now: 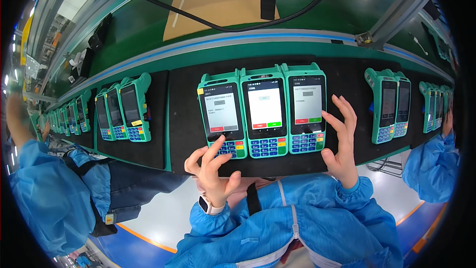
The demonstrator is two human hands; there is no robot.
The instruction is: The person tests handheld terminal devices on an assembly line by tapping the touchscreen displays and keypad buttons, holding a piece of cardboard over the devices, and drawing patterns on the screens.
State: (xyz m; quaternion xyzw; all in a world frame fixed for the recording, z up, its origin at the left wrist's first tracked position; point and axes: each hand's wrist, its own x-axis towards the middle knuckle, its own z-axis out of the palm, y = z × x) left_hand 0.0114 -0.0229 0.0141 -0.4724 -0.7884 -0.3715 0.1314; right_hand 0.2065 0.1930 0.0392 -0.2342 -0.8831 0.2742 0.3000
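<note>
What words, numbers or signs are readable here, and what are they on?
I won't quote wording; it stands on:
Three green plastic handheld terminals, lit screens: small text, labelled red and green buttons.
Their blue rectangular keys: pale characters.
Green terminals at far left: too small to read.

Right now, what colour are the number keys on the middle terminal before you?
Blue: number keys on the middle terminal, best seen in head view.

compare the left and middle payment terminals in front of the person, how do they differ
The left terminal shows a greyish screen, while the middle terminal shows a bright white one. The left terminal has a yellow sticker at its top corner; none shows on the middle terminal. The left hand is at the left terminal, not the middle terminal. Both have green casings and mostly blue keys.
</note>
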